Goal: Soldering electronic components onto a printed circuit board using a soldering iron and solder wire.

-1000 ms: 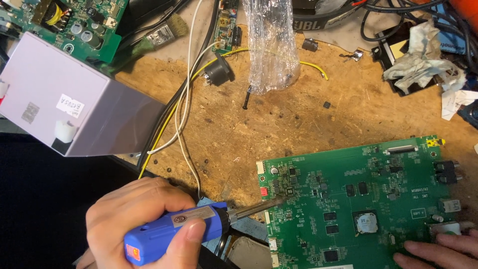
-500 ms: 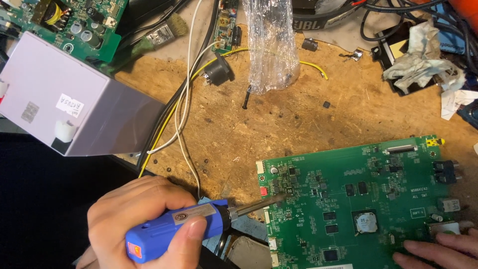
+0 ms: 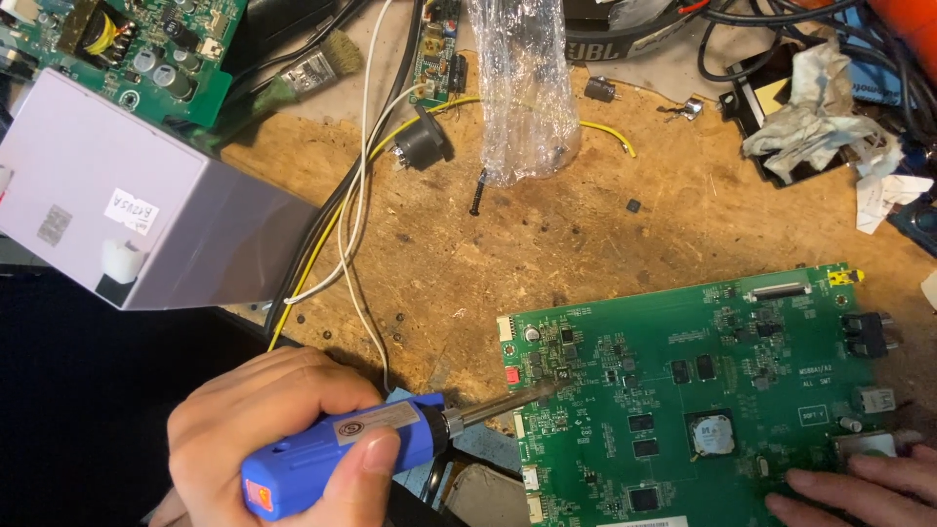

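Note:
My left hand (image 3: pixel 259 420) is wrapped around the blue handle of a soldering iron (image 3: pixel 342 449) at the bottom left. Its metal tip (image 3: pixel 542 390) rests on the upper left part of a large green circuit board (image 3: pixel 742 371) lying on the worn wooden bench. The fingers of my right hand (image 3: pixel 859 483) lie flat on the board's lower right corner, pressing on it. That hand is cut off by the frame edge.
A grey box (image 3: pixel 146 205) sits at the left, with another green board (image 3: pixel 127 49) and a brush (image 3: pixel 312 68) behind it. Wires (image 3: pixel 342 224) run down the bench. Clear plastic wrap (image 3: pixel 522 88), a black screw (image 3: pixel 476 195) and crumpled paper (image 3: pixel 820 117) lie further back.

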